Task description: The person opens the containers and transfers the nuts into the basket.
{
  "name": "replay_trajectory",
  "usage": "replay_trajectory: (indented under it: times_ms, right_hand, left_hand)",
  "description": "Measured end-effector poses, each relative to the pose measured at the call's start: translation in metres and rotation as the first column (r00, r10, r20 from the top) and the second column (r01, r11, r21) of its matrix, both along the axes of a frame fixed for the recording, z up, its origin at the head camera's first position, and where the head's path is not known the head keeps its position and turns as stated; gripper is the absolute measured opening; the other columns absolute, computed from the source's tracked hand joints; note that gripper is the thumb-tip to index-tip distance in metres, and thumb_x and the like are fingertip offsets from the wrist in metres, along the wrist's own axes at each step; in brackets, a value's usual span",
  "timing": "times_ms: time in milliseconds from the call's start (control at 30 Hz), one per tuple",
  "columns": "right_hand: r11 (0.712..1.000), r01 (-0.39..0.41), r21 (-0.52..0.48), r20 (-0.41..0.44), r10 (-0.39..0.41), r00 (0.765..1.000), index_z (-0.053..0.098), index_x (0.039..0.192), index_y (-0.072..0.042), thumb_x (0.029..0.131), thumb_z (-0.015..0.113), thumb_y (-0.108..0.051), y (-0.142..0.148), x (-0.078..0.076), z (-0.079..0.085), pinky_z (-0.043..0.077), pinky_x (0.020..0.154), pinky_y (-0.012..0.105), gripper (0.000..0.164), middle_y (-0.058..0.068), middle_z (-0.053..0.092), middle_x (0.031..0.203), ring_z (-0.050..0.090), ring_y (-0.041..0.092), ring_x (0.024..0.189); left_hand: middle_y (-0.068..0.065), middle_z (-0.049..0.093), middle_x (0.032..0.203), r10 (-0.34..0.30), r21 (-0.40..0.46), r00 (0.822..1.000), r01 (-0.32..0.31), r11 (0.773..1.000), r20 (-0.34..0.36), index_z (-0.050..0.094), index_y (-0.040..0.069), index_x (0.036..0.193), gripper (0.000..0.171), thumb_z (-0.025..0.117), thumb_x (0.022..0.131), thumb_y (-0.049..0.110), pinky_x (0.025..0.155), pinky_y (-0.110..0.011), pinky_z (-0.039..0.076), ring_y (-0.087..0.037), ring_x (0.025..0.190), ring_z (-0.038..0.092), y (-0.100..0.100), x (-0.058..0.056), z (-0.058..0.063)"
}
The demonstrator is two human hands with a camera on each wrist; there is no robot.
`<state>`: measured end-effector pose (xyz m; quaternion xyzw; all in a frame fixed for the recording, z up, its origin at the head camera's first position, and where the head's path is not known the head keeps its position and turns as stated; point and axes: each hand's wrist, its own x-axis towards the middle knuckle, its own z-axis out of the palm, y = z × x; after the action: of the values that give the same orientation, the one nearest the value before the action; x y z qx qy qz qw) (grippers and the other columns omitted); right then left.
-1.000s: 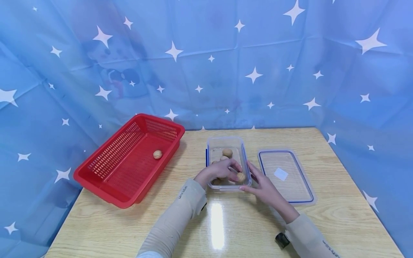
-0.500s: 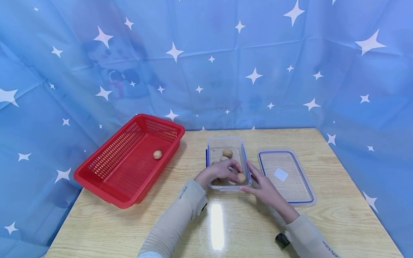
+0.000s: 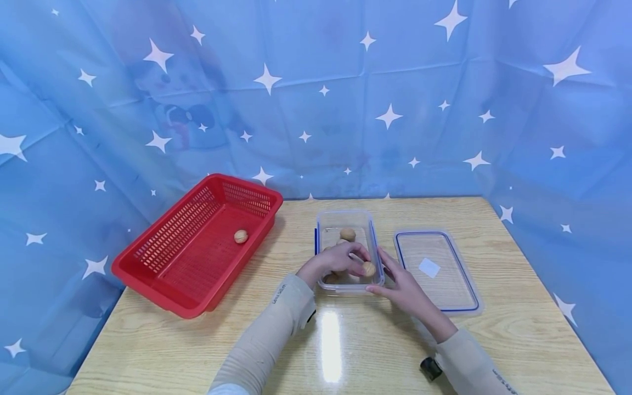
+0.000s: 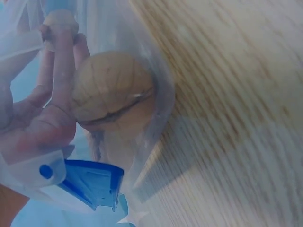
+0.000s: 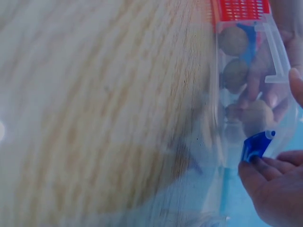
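Observation:
A clear food container with blue latches sits on the table, holding several walnuts. My left hand reaches inside it, pinching a walnut near the front right corner. Through the wall, the left wrist view shows the fingertips on that walnut and another walnut up close. A walnut lies toward the back of the container. At the front right corner my right hand holds the container, thumb at the front and fingers along the side. Its fingers touch a blue latch.
On the left stands a red plastic basket with one walnut in it. The container's clear lid, edged in blue and bearing a white label, lies to the right. A blue star-patterned cloth hangs behind the table.

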<state>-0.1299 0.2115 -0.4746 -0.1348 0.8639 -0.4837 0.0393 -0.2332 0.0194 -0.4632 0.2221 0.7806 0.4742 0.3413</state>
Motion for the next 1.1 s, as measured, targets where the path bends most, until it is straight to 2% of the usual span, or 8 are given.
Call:
replay_trajectory:
  times_ms: [200, 400, 567, 667, 867, 1100]
  right_hand:
    - [1.000, -0.003, -0.005, -0.001, 0.003, 1.000, 0.017, 0.158, 0.001, 0.090, 0.074, -0.022, 0.000, 0.000, 0.000, 0.036, 0.112, 0.055, 0.091, 0.029, 0.021, 0.162, 0.033, 0.049, 0.143]
    - [1.000, -0.010, -0.008, -0.016, 0.010, 1.000, 0.017, 0.157, 0.002, 0.090, 0.075, -0.021, -0.001, 0.000, 0.000, 0.036, 0.112, 0.054, 0.092, 0.029, 0.020, 0.162, 0.033, 0.049, 0.143]
    - [1.000, -0.011, -0.010, -0.020, 0.010, 1.000, 0.017, 0.157, 0.003, 0.090, 0.075, -0.020, -0.001, 0.000, 0.001, 0.035, 0.113, 0.054, 0.091, 0.029, 0.021, 0.162, 0.031, 0.049, 0.144]
    - [1.000, -0.011, -0.012, -0.019, 0.011, 1.000, 0.017, 0.157, 0.003, 0.090, 0.074, -0.020, -0.001, 0.000, 0.002, 0.035, 0.113, 0.055, 0.091, 0.029, 0.021, 0.162, 0.030, 0.049, 0.145]
    - [1.000, -0.006, -0.015, -0.014, 0.006, 1.000, 0.017, 0.157, 0.004, 0.090, 0.074, -0.018, -0.002, -0.001, 0.002, 0.034, 0.114, 0.053, 0.091, 0.029, 0.020, 0.162, 0.029, 0.048, 0.146]
    - [1.000, -0.004, -0.016, -0.007, 0.004, 1.000, 0.016, 0.157, 0.004, 0.090, 0.074, -0.017, -0.002, 0.000, 0.003, 0.033, 0.114, 0.054, 0.091, 0.029, 0.018, 0.162, 0.027, 0.048, 0.146]
  left_hand:
    - [-0.004, 0.063, 0.117, -0.009, -0.007, 1.000, 0.009, 1.000, -0.029, 0.066, 0.011, 0.113, 0.023, 0.071, 0.091, 0.011, 0.086, -0.027, 0.052, -0.018, 0.109, 0.062, -0.001, -0.001, 0.002]
    - [-0.007, 0.062, 0.121, -0.032, 0.000, 0.997, 0.032, 0.999, -0.076, 0.064, 0.010, 0.119, 0.028, 0.070, 0.091, 0.013, 0.086, -0.028, 0.052, -0.018, 0.104, 0.062, -0.005, -0.004, 0.007]
    - [-0.005, 0.061, 0.124, -0.030, 0.003, 0.994, 0.030, 1.000, -0.102, 0.064, 0.012, 0.121, 0.030, 0.070, 0.092, 0.015, 0.089, -0.028, 0.051, -0.017, 0.108, 0.061, -0.009, -0.006, 0.014]
    - [-0.008, 0.061, 0.126, -0.035, 0.030, 0.994, 0.039, 0.999, -0.106, 0.064, 0.009, 0.121, 0.029, 0.068, 0.093, 0.014, 0.088, -0.029, 0.053, -0.019, 0.109, 0.062, -0.010, -0.009, 0.017]
    - [-0.010, 0.062, 0.126, -0.038, 0.040, 0.986, 0.045, 0.998, -0.160, 0.064, 0.007, 0.121, 0.030, 0.068, 0.092, 0.015, 0.087, -0.026, 0.052, -0.015, 0.105, 0.060, -0.015, -0.014, 0.024]
    - [-0.008, 0.060, 0.124, -0.020, 0.039, 0.990, 0.026, 0.999, -0.140, 0.062, 0.009, 0.121, 0.029, 0.066, 0.093, 0.015, 0.090, -0.028, 0.052, -0.015, 0.104, 0.059, -0.023, -0.020, 0.033]
